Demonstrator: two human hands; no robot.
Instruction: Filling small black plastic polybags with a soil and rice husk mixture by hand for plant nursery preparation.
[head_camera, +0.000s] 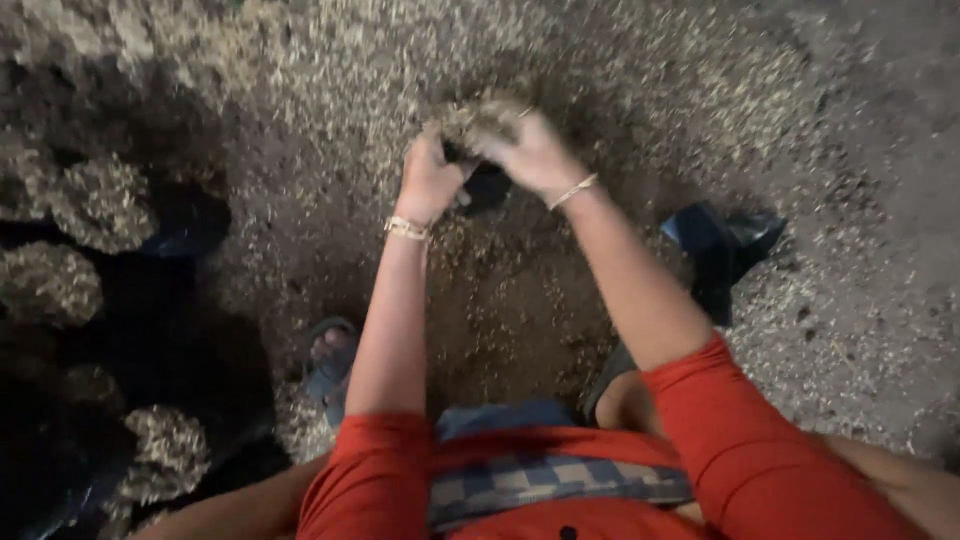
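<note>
Both arms reach forward and down over a floor (860, 150) strewn with pale, chaff-like husk material. The left hand (428, 180) and the right hand (532, 150) meet close together, touching or nearly so, around a clump of husk (470, 118) that sits on top of and between them. The left hand is curled into a loose fist with its back to the camera; the right hand is cupped over the clump, fingers bent around it. Whether each hand truly grips the material or only presses against it cannot be told, as the picture is blurred there. Just below the two hands a small dark bag (487, 187) shows, partly hidden by them. A bangle (405, 229) circles the left wrist and a thin bracelet (574, 190) the right. The loose husk lies thickest on the floor beyond the hands and thins toward bare brown ground near the person's knees. To the right, apart from the hands, a crumpled dark blue plastic bag (720, 245) lies on the floor. Along the left edge stand several dark bags filled with husk (95, 200), heaped over their rims. A sandalled foot (330, 355) rests near the left forearm. Red sleeves (745, 450) cover the upper arms.
</note>
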